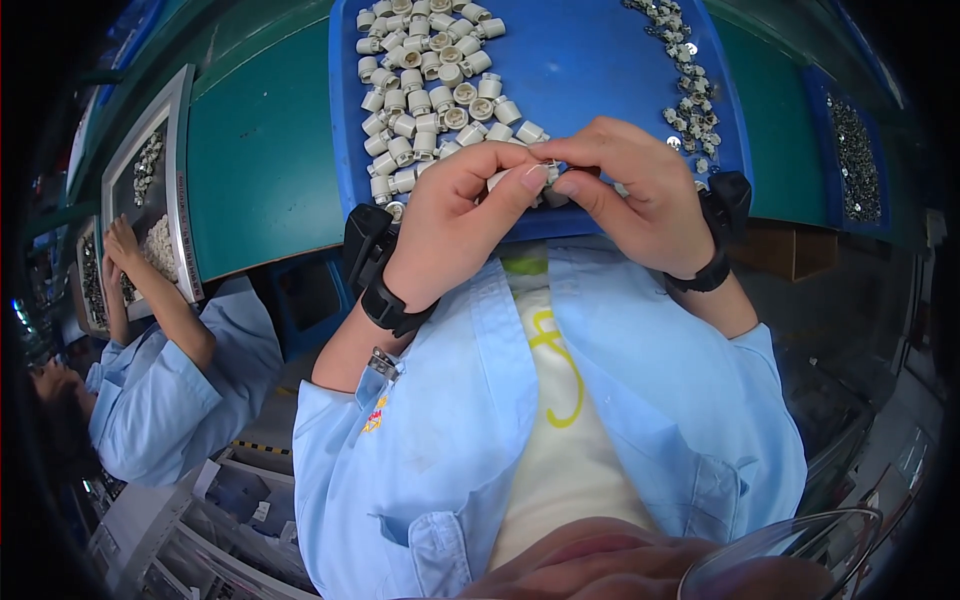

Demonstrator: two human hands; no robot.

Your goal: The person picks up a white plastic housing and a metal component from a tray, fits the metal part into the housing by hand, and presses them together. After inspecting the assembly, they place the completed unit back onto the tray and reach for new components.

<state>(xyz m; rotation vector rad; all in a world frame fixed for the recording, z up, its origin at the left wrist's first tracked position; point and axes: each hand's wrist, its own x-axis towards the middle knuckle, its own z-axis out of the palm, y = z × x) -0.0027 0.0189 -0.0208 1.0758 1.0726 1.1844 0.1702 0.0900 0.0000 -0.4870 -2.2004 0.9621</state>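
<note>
White fitting [553,173] pinched between both hands [455,215] [650,195], over blue tray [590,70].

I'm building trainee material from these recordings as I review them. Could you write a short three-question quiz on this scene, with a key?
1. Where in the blue tray do the white cylindrical pieces lie?
a) along the left side
b) along the right side
c) only in the near right corner

2. True or false: the fingertips of the left hand and right hand come together at a small whitish part.

3. Fill in the colour: each of the wearer's wrists bears a ____ strap.

Key: 1 a; 2 true; 3 black.
</note>
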